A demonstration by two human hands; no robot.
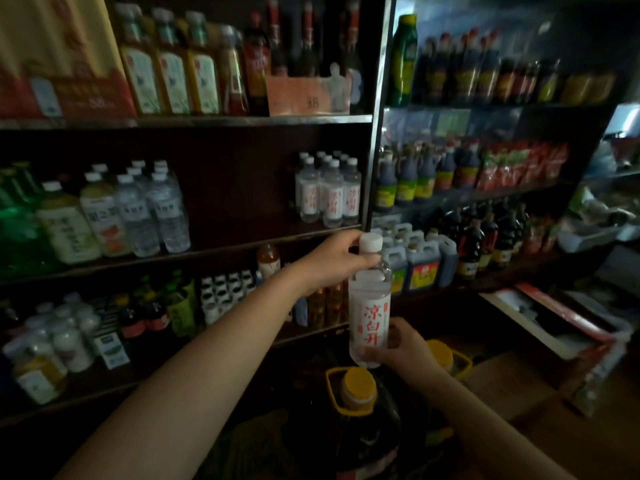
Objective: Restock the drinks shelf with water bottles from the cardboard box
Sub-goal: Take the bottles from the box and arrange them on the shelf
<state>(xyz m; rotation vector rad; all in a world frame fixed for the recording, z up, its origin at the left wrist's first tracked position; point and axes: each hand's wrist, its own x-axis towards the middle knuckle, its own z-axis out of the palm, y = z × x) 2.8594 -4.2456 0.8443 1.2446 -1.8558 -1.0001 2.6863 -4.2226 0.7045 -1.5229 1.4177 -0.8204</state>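
Observation:
A clear water bottle (pixel 369 306) with a white cap and red characters on its label stands upright in the air before the shelves. My left hand (pixel 337 259) grips it at the neck, just under the cap. My right hand (pixel 403 344) holds its base from the right side. Several matching water bottles (pixel 327 194) stand grouped at the right end of the middle shelf (pixel 242 242), above and left of the held bottle. A cardboard box (pixel 519 386) lies low at the right, partly hidden by my right arm.
Large oil jugs with yellow caps (pixel 358 384) stand directly below the held bottle. More water and juice bottles (pixel 138 209) fill the middle shelf's left part. Sauce bottles and jugs (pixel 426 265) crowd the right shelving. A dark gap lies between the two bottle groups.

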